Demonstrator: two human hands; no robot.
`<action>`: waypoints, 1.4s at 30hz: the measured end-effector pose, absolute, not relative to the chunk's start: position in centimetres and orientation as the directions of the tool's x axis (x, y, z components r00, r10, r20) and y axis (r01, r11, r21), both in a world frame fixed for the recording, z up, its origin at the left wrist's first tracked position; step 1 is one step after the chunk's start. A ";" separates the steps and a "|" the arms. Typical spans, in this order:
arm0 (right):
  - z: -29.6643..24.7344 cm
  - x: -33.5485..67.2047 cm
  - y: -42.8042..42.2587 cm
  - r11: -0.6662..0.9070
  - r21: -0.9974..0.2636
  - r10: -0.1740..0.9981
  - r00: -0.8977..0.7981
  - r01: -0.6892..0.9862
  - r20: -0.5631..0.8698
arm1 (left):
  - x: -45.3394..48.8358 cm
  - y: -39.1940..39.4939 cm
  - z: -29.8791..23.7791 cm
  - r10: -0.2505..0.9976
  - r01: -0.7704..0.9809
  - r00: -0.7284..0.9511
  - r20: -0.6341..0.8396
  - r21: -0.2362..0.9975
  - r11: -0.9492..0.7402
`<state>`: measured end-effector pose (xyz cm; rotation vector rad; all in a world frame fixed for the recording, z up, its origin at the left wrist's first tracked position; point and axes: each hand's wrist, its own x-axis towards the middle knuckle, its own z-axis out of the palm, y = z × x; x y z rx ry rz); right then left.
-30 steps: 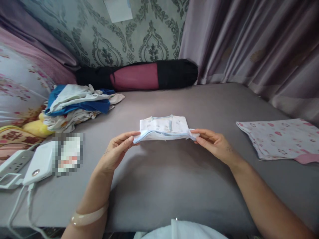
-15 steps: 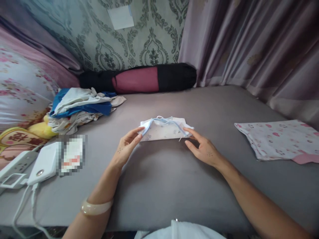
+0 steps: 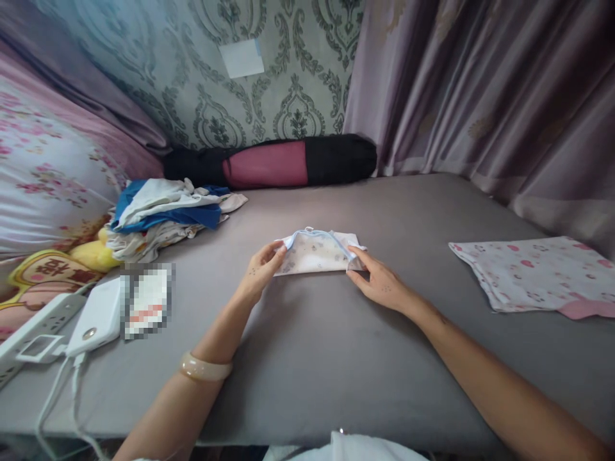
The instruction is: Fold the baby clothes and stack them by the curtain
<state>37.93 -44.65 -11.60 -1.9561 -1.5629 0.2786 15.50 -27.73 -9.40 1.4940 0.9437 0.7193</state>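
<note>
A folded white baby garment (image 3: 314, 256) with blue trim and small grey prints lies on the grey bed sheet (image 3: 307, 358). Its near side faces me and the blue edging arches over its top. My left hand (image 3: 262, 269) pinches the left corner between thumb and fingers. At the right corner, my right hand (image 3: 379, 282) grips the trimmed edge, thumb below and fingers above. Parts of the cloth under my fingertips are hidden.
To the right lies a folded white cloth with pink prints (image 3: 523, 272). Rumpled clothes (image 3: 168, 211) are heaped at the left. Nearer are a white power bank (image 3: 98, 317), a power strip (image 3: 43, 330) and cables. A black and maroon long bag (image 3: 269, 163) lies along the wall.
My right thumb has closed onto the garment's right corner. Both hands have come slightly closer together, and the blue trim is drawn up and back. The view has tilted up a little.
</note>
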 end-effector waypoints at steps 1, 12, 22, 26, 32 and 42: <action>-11.6 38.0 -44.4 -0.123 -0.577 0.939 0.283 0.807 0.196 | 15.8 -27.6 -9.5 0.876 0.170 0.476 -0.082 0.985 0.000; -12.2 37.9 -43.4 -0.157 -0.571 0.938 0.302 0.806 0.168 | 17.8 -27.0 -11.7 0.936 0.189 0.346 -0.067 0.982 0.000; -13.4 38.1 -43.3 -0.177 -0.589 0.921 0.344 0.788 0.184 | 17.4 -26.5 -14.1 0.908 0.329 0.388 0.159 0.897 -0.297; -13.7 38.3 -43.2 -0.144 -0.561 0.919 0.321 0.816 0.231 | 16.7 -26.2 -14.4 0.844 0.457 0.464 0.268 0.743 -0.488; -14.1 38.9 -43.0 -0.202 -0.530 0.906 0.362 0.824 0.219 | 16.2 -25.7 -15.1 0.784 0.605 0.567 0.252 0.518 -0.604; -13.4 38.9 -43.0 -0.325 -0.499 0.883 0.447 0.803 0.144 | 16.1 -26.5 -14.6 0.836 0.712 0.510 0.202 0.447 -0.542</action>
